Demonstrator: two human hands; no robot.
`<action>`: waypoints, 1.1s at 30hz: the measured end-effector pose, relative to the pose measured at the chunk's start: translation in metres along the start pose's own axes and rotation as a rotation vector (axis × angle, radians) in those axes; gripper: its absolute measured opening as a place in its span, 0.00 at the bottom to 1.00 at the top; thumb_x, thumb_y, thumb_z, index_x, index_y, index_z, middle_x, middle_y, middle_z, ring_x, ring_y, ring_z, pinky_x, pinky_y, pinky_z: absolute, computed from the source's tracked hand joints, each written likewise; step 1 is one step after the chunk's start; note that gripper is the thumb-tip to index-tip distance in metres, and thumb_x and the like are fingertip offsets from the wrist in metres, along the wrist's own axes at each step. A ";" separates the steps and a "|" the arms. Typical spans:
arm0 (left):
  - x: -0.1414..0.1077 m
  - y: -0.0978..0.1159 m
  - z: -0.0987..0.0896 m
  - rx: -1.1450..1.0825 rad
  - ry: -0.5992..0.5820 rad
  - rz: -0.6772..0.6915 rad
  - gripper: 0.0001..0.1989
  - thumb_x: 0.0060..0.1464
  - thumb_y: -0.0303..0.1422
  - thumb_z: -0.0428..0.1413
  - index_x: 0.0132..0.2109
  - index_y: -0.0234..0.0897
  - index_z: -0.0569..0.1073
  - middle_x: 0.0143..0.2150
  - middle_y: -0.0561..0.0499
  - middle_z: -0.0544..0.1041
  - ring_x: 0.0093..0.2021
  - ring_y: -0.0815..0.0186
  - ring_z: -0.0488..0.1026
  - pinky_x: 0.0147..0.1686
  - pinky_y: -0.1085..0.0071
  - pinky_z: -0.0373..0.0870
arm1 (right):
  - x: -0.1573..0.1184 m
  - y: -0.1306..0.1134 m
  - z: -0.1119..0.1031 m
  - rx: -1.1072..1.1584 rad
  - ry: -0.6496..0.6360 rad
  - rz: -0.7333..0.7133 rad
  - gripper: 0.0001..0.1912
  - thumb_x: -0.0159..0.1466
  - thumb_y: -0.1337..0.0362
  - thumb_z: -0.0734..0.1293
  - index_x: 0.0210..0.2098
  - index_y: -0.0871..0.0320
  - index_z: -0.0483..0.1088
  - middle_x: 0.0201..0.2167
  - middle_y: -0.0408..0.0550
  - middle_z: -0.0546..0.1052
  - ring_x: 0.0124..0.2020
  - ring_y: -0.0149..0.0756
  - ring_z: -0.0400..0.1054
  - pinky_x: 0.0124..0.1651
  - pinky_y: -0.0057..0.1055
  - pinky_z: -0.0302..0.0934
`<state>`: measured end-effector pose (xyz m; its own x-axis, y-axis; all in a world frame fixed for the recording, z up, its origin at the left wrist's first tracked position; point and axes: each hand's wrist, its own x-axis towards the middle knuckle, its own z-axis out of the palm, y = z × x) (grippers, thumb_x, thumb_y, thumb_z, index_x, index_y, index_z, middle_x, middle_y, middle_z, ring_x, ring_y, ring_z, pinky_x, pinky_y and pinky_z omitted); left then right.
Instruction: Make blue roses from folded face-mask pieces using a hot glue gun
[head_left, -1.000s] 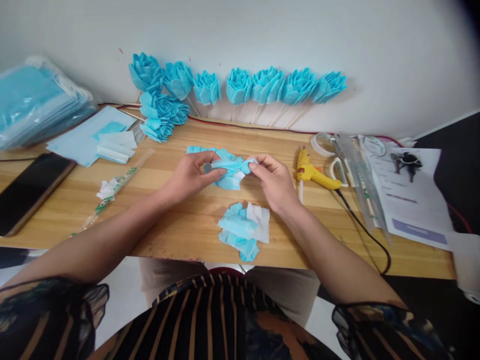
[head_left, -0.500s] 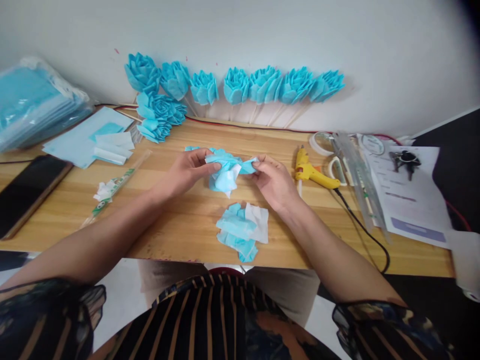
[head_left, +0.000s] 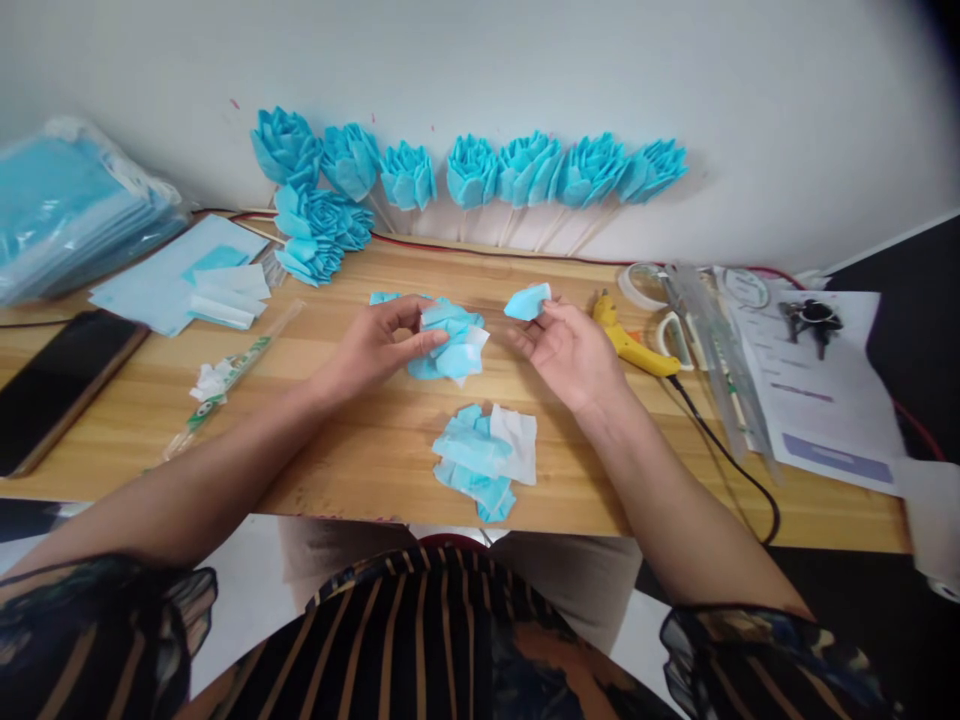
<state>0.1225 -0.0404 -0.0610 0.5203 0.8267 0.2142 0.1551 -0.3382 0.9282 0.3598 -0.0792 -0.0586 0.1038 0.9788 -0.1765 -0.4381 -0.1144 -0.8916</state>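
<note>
The wooden tabletop (head_left: pixel 337 490) is the largest thing here, and it goes along a pale wall. At its left end lies a clear plastic bag (head_left: pixel 67 220) with many blue sheets inside, and near it a dark smartphone (head_left: pixel 64 385). At the right end there is a printed paper (head_left: pixel 840 420), on which a bunch of keys (head_left: pixel 817 322) rests. Along the wall, 7 blue fabric flowers (head_left: pixel 529 168) on thin sticks make a row, and more blue blooms (head_left: pixel 319 225) are clustered below its left end (their exact number I cannot tell, because they overlap).

The right hand (head_left: pixel 577 355) is raised between the row and the near edge, just beside the yellow glue gun (head_left: pixel 637 350), and hides a part of it. The left hand (head_left: pixel 371 350) pinches a crumpled blue-and-white bundle (head_left: pixel 452 340) between its thumb and fingers, over the middle of the tabletop. Nearer to the person, a loose pile of scraps (head_left: pixel 480 455) lies on the wood, apart from the 2 hands.

The smallest is the blue petal (head_left: pixel 527 302): the right hand pinches it by its right end, with the thumb and fingertips, and its narrower end points toward the left hand.
</note>
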 end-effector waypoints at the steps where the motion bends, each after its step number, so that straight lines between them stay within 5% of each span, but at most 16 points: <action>1: -0.001 0.000 0.000 0.023 -0.008 0.018 0.20 0.56 0.49 0.60 0.43 0.37 0.77 0.35 0.49 0.78 0.34 0.65 0.72 0.33 0.70 0.68 | 0.000 0.000 0.000 0.003 0.004 0.003 0.09 0.53 0.61 0.70 0.33 0.52 0.69 0.38 0.42 0.80 0.44 0.37 0.74 0.48 0.36 0.74; 6: -0.005 0.006 0.001 0.170 -0.025 0.082 0.19 0.59 0.48 0.57 0.45 0.36 0.76 0.37 0.48 0.78 0.38 0.63 0.73 0.39 0.68 0.69 | -0.002 -0.002 0.002 0.012 -0.016 0.000 0.09 0.54 0.61 0.71 0.32 0.52 0.69 0.37 0.43 0.80 0.43 0.38 0.74 0.46 0.36 0.74; 12: -0.005 0.010 0.003 0.451 0.188 0.294 0.09 0.56 0.38 0.60 0.33 0.37 0.72 0.34 0.49 0.75 0.36 0.64 0.71 0.41 0.66 0.66 | -0.003 -0.001 0.002 0.009 -0.017 0.016 0.09 0.54 0.60 0.71 0.34 0.52 0.71 0.35 0.42 0.79 0.41 0.36 0.74 0.43 0.33 0.74; 16: -0.006 0.011 0.006 0.557 -0.007 0.344 0.07 0.58 0.33 0.58 0.32 0.38 0.71 0.30 0.51 0.73 0.34 0.64 0.69 0.37 0.67 0.62 | -0.001 0.002 0.000 -0.022 -0.036 0.015 0.10 0.54 0.59 0.71 0.34 0.52 0.70 0.36 0.42 0.79 0.40 0.36 0.74 0.42 0.33 0.74; 20: -0.007 0.007 0.008 0.603 -0.250 0.296 0.10 0.60 0.39 0.57 0.34 0.38 0.74 0.30 0.50 0.76 0.35 0.63 0.72 0.40 0.67 0.60 | -0.001 0.003 -0.001 -0.048 -0.076 0.017 0.10 0.56 0.58 0.71 0.34 0.53 0.68 0.37 0.43 0.79 0.40 0.36 0.75 0.45 0.37 0.74; 29: -0.008 0.013 0.003 0.360 -0.312 0.146 0.26 0.67 0.47 0.45 0.32 0.35 0.76 0.30 0.47 0.79 0.31 0.65 0.74 0.36 0.70 0.65 | -0.016 -0.003 0.007 -0.006 -0.242 0.004 0.15 0.55 0.52 0.73 0.36 0.52 0.71 0.44 0.44 0.79 0.44 0.41 0.75 0.44 0.43 0.75; 33: -0.009 0.020 0.004 0.302 -0.224 0.065 0.28 0.65 0.51 0.45 0.31 0.35 0.76 0.27 0.48 0.78 0.27 0.67 0.72 0.30 0.71 0.64 | -0.014 -0.003 0.007 -0.056 -0.242 -0.014 0.17 0.56 0.48 0.72 0.36 0.52 0.73 0.44 0.45 0.80 0.45 0.43 0.75 0.41 0.44 0.75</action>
<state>0.1240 -0.0567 -0.0461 0.7027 0.6915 0.1674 0.3384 -0.5318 0.7763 0.3531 -0.0914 -0.0503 -0.1108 0.9917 -0.0650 -0.3873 -0.1034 -0.9161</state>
